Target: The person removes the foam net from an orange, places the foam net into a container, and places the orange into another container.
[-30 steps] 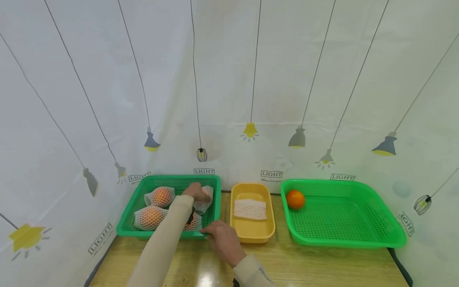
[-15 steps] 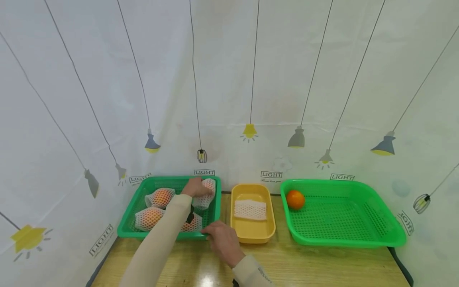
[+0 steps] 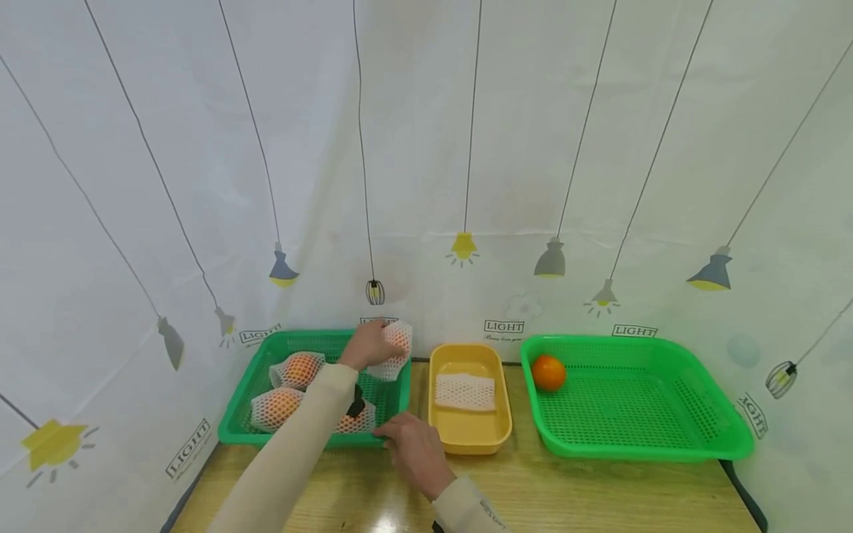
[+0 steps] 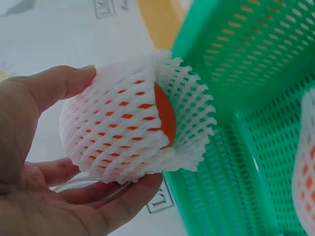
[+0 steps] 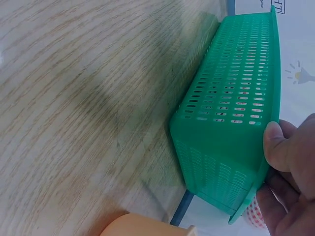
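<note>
My left hand (image 3: 366,346) holds an orange in a white foam net (image 4: 113,128) above the right back part of the dark green basket (image 3: 226,414). In the left wrist view, thumb and fingers curl round the net, and bare orange peel shows at its open end. My right hand (image 3: 418,453) pinches the basket's front right corner rim, thumb on the outer side in the right wrist view. Inside the basket lie several more netted fruits, among them one netted fruit (image 3: 298,369) at the back left and another (image 3: 276,409) in front of it. My left forearm partly hides the basket.
A yellow tray (image 3: 469,437) with a flat white foam net (image 3: 465,391) stands right of the dark green basket. Farther right is a bright green basket (image 3: 640,448) with a bare orange (image 3: 549,372) at its left. A printed wall sheet rises behind.
My left hand has lifted the netted orange up out of the dark green basket and slightly right. My right hand stays on the rim.
</note>
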A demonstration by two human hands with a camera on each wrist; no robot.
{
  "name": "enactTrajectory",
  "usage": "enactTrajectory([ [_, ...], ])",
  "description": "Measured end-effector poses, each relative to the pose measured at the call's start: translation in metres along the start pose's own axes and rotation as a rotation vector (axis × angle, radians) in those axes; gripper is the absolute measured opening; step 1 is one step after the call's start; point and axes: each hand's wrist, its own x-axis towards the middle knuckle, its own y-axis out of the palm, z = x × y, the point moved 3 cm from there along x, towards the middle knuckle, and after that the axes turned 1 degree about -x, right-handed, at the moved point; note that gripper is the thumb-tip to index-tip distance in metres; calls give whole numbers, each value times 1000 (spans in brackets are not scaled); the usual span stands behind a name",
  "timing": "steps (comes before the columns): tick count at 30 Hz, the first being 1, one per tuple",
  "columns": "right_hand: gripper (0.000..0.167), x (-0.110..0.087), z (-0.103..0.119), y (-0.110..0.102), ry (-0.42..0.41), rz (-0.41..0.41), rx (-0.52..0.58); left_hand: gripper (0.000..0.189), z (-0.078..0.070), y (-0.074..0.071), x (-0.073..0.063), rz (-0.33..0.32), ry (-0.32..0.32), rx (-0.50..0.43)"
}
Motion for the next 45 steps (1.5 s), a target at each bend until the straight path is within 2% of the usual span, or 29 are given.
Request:
enactTrajectory([
  [6, 32, -2, 0, 1, 6, -6, 4, 71, -13, 2, -11, -27, 43, -80],
  [12, 33, -2, 0, 1, 19, 21, 36, 69, -30, 4, -27, -24, 80, -174],
  [15, 32, -2, -3, 0, -7, 60, 80, 68, -40, 4, -37, -28, 120, -234],
  [18, 34, -4, -9, -3, -13, 112, 189, 69, -47, 4, -45, -40, 160, -273],
  [20, 37, -8, -13, -9, 19, 137, 279, 69, -51, 5, -51, -43, 187, -289],
  [24, 45, -24, -21, -27, 105, 121, 444, 70, -54, 8, -63, -49, 249, -354],
  [27, 49, -37, -29, -39, 158, 111, 513, 69, -53, 10, -74, -72, 282, -435],
  [31, 61, -55, -45, -53, 279, 134, 550, 68, -48, 18, -88, -105, 320, -528],
  [35, 71, -69, -63, -69, 391, 110, 569, 69, -43, 31, -101, -113, 351, -599],
  [40, 73, -80, -79, -87, 501, 69, 638, 70, -36, 50, -116, -99, 384, -666],
  [45, 71, -89, -87, -95, 553, 39, 711, 71, -27, 76, -125, -68, 397, -682],
])
